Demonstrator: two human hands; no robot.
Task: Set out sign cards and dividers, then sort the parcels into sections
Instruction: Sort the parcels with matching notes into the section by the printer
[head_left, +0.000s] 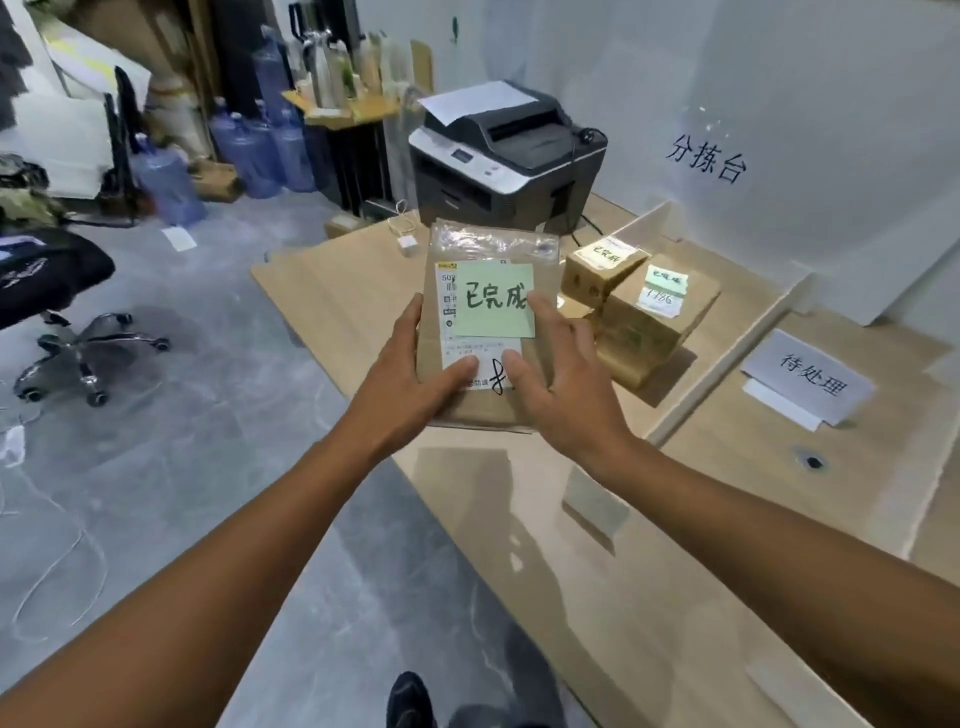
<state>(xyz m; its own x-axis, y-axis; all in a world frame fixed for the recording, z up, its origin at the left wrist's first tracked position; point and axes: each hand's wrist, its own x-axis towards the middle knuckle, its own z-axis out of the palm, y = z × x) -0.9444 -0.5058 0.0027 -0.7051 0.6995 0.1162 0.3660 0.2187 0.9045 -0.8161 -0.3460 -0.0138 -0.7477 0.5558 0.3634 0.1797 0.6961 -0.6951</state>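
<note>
A flat brown parcel (493, 244) with a white shipping label and a green sticky note (496, 301) is held above the table's near-left part. My left hand (410, 379) grips its left edge, thumb on the label. My right hand (561, 374) holds its right side, thumb on the label and a fingertip on the note. Two smaller parcels (649, 322) with green notes lie in the section behind a cardboard divider (722, 374). A white folded sign card (808, 379) stands in the section to the right. A large white sign (706, 156) leans against the wall.
A printer (509, 161) sits at the table's far end, with a cable and a small white plug (408, 244) beside it. The cardboard-covered table (649, 597) stretches toward me. An office chair (57, 291) and water bottles (249, 145) stand on the floor to the left.
</note>
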